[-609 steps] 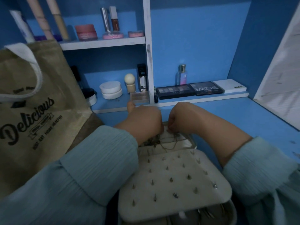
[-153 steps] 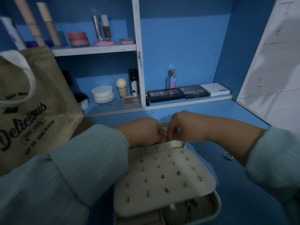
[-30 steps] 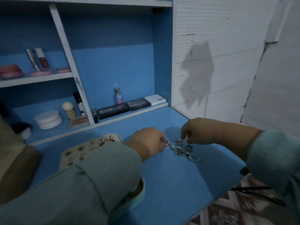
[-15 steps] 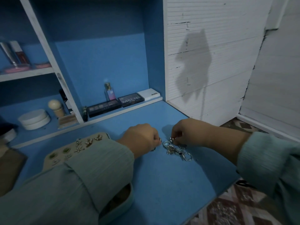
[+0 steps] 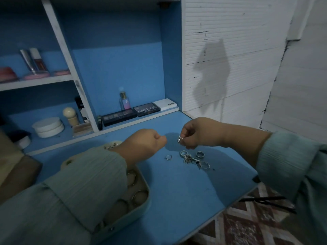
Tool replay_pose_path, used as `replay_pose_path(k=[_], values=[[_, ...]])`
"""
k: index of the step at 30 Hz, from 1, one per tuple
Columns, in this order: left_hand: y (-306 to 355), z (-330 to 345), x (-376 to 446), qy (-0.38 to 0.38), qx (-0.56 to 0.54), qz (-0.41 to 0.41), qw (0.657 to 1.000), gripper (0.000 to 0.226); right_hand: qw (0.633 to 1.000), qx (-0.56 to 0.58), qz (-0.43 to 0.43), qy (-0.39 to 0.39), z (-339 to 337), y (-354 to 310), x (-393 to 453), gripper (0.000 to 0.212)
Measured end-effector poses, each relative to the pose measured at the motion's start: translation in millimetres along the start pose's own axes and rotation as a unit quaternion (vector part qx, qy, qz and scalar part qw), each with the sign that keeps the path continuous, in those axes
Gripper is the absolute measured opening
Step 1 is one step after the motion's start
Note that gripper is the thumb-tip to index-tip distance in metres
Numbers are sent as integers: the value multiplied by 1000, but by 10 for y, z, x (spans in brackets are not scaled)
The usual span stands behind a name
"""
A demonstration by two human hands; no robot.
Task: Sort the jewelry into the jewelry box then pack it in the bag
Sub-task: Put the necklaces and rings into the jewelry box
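The fingers (image 5: pixel 184 138) of the right hand (image 5: pixel 200 133) are drawn close together and pinch a small silver ring (image 5: pixel 180 138), which is held clear above the worktop (image 5: pixel 185 188). Directly below these fingers, on the worktop, lies a loose cluster of silver rings (image 5: pixel 194 159), some touching each other. A single ring (image 5: pixel 168 157) lies apart from the cluster, on the side toward the left hand.

The left hand (image 5: pixel 146 142) is level with the right, a short gap between them. Its fingers are curled into a fist; whether anything is inside it cannot be determined. It hovers above the worktop and touches none of the rings.

Below and behind the left hand, under its sleeve (image 5: pixel 79 183), sits the jewelry box (image 5: pixel 139 197), open, with rings seated in its lower compartment. Its raised panel (image 5: pixel 113 145), carrying small earrings, shows just past the left wrist.

Beyond both hands, at the rear of the worktop, a low shelf (image 5: pixel 141 119) carries two dark eyeshadow palettes (image 5: pixel 131 113), a white box (image 5: pixel 165 103) and a small perfume bottle (image 5: pixel 124 101). To the left of the white divider stand a round white jar (image 5: pixel 48 126) and a cream-topped brush (image 5: pixel 70 116). A brown bag (image 5: pixel 10 167) is partly visible at the far left edge.
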State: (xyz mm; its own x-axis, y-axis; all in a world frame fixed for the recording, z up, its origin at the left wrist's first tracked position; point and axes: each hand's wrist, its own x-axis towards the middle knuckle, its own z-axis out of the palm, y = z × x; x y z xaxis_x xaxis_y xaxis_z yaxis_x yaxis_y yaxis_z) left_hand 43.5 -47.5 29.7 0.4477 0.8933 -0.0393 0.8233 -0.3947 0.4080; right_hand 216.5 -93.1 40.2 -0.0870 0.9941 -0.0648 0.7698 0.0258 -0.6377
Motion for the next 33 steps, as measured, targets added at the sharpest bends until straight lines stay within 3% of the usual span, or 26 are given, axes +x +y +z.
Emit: replay_pose_path(k=[6, 16, 18, 21, 23, 27, 33], values=[[-124, -167, -356, -13, -224, -51, 973, 29, 993, 112, -12, -44, 139, -367, -91, 5], [-760, -427, -1123, 31, -412, -121, 903, 16, 969, 199, -48, -139, 622, -1011, -65, 6], [-922, -460, -1252, 50, -374, -143, 915, 18, 967, 195, -58, -152, 728, -1115, -40, 6], [-1172, -498, -1414, 56, -191, -149, 969, 18, 974, 131, -85, -163, 888, -1231, 10, 6], [-1309, -505, -1476, 35, -121, -152, 980, 18, 977, 84, -100, -168, 980, -1294, 44, 8], [-1524, -455, -1506, -15, -100, -113, 988, 13, 974, -35, -137, -175, 1116, -1387, 97, 15], [-1682, -371, -1493, -31, -120, -89, 988, 15, 953, -145, -174, -198, 1245, -1473, 214, 21]])
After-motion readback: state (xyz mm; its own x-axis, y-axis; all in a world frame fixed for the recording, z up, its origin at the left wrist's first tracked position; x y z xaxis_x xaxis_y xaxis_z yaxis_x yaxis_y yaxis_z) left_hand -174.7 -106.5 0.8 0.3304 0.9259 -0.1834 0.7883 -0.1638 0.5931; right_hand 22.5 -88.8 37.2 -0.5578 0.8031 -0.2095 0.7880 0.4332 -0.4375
